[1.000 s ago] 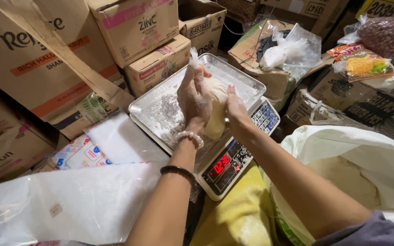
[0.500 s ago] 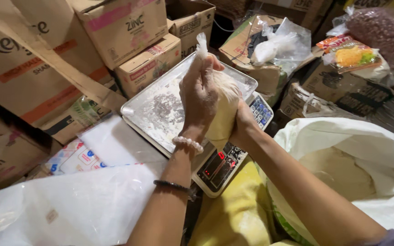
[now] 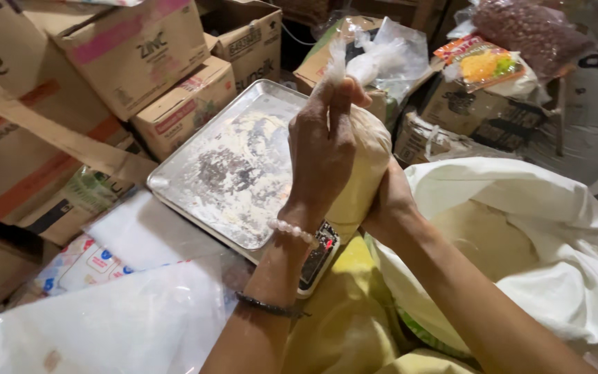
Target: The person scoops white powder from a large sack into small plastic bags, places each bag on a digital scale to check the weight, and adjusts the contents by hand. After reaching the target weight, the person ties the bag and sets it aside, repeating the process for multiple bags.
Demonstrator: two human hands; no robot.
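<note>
Flour-filled plastic bag [image 3: 365, 173] sits upright between my two hands, held above the near corner of the steel weighing tray [image 3: 209, 173] and the digital scale [image 3: 316, 260] beneath it. My left hand [image 3: 321, 149] is closed tight around the gathered neck of the bag, with the twisted plastic tail sticking up out of the fist. My right hand [image 3: 390, 201] cups the lower side of the bag from behind; I see its wrist and palm edge against the plastic, but the fingers are hidden behind the bag, so I cannot tell how firmly they close.

The tray is dusted with patches of pale powder. To my right, the big white sack [image 3: 562, 228] lies open, with the same yellowish powder heaped inside. Cardboard cartons [image 3: 140, 48] crowd the far side of the tray, and flat clear plastic bags [image 3: 105, 325] lie at the near left.

As I judge it, the risk lies at the neck: if the left fist slackens, the twist could unwind and powder could puff out over the scale's display. The thin plastic looks taut over a heavy fill, so a hard squeeze from the right hand might split it. Set down on the tray's edge, it could topple.
</note>
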